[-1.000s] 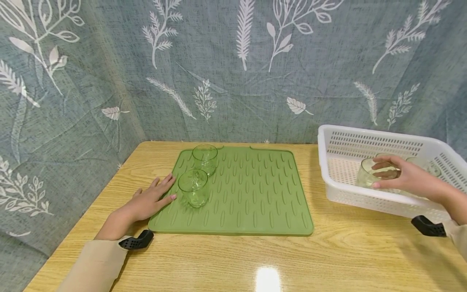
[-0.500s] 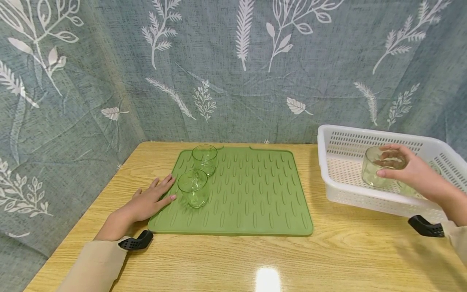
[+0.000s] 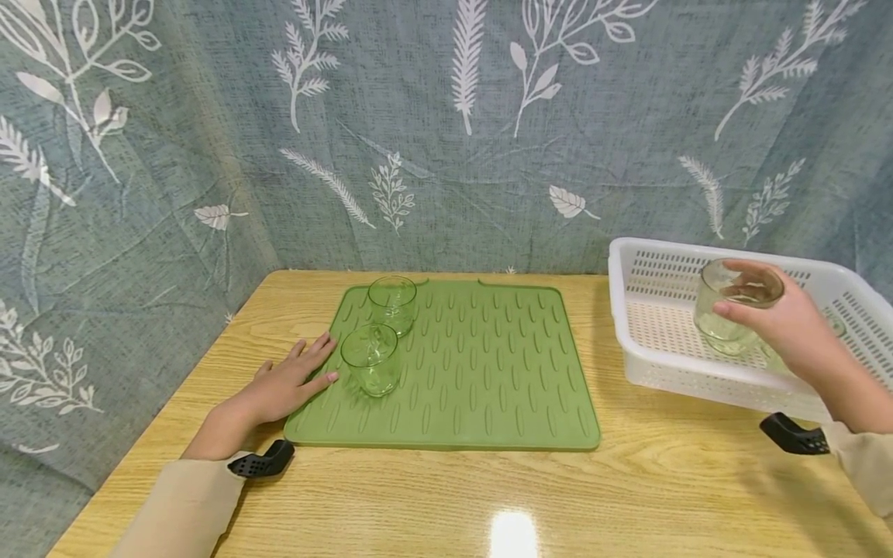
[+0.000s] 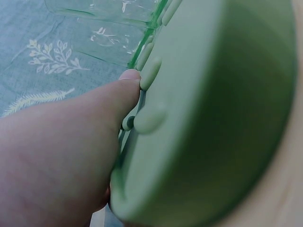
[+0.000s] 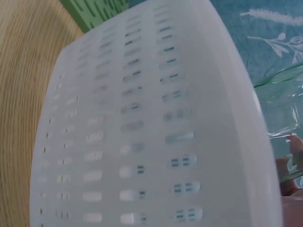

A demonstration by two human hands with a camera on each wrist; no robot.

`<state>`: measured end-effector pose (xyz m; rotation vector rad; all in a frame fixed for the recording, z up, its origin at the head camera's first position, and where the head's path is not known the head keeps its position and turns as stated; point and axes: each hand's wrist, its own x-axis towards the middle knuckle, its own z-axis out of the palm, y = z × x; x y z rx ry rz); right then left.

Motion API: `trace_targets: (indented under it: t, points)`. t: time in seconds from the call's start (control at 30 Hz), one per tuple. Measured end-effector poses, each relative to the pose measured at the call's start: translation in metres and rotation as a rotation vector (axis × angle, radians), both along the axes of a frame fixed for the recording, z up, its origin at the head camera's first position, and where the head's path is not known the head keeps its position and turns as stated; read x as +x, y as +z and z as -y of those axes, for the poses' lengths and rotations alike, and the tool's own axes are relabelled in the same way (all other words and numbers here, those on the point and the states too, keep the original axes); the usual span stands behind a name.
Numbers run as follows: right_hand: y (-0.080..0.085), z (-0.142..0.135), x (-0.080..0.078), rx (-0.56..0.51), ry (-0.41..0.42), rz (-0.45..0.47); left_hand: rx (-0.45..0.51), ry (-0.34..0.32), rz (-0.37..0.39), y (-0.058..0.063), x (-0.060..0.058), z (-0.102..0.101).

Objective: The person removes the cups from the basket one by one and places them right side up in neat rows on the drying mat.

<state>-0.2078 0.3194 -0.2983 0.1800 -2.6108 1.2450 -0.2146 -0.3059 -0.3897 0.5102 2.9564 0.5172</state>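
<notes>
My right hand (image 3: pixel 791 322) grips a clear greenish drinking glass (image 3: pixel 718 310) by its rim, thumb at the near side and fingers at the far side, over the white basket (image 3: pixel 621 341). In the right wrist view the glass (image 5: pixel 281 104) shows past the basket wall. My left hand (image 3: pixel 286 384) lies with straight fingers on the left edge of the green drying mat (image 3: pixel 481 372). Beside it on the mat stand two glasses, the nearer glass (image 3: pixel 377 364) and the farther glass (image 3: pixel 393 306). The left wrist view shows the left thumb (image 4: pixel 128 92) on the mat's edge.
More glass, partly hidden behind my right hand, is in the basket, including a piece of glass (image 3: pixel 835 319) at its right. A wooden table (image 3: pixel 418 496) carries mat and basket. A patterned blue-grey cloth (image 3: pixel 446 178) hangs behind and at the left.
The right hand has raised the glass from lower in the basket, moving it up and slightly right. The left hand and both glasses on the mat stay put.
</notes>
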Motion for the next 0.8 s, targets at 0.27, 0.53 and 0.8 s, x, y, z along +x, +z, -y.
trace_targets:
  t: [0.27,0.53,0.8]
  points:
    - [0.005,0.020,0.004,-0.110,0.092,-0.011,-0.010,-0.004,-0.007,0.000,-0.002,0.000]
    - [0.005,0.046,0.003,-0.464,0.291,-0.079,-0.003,-0.004,-0.001,-0.003,-0.001,0.002]
    - [0.009,0.075,0.002,-0.577,0.240,-0.097,-0.009,-0.003,-0.010,-0.003,-0.002,0.001]
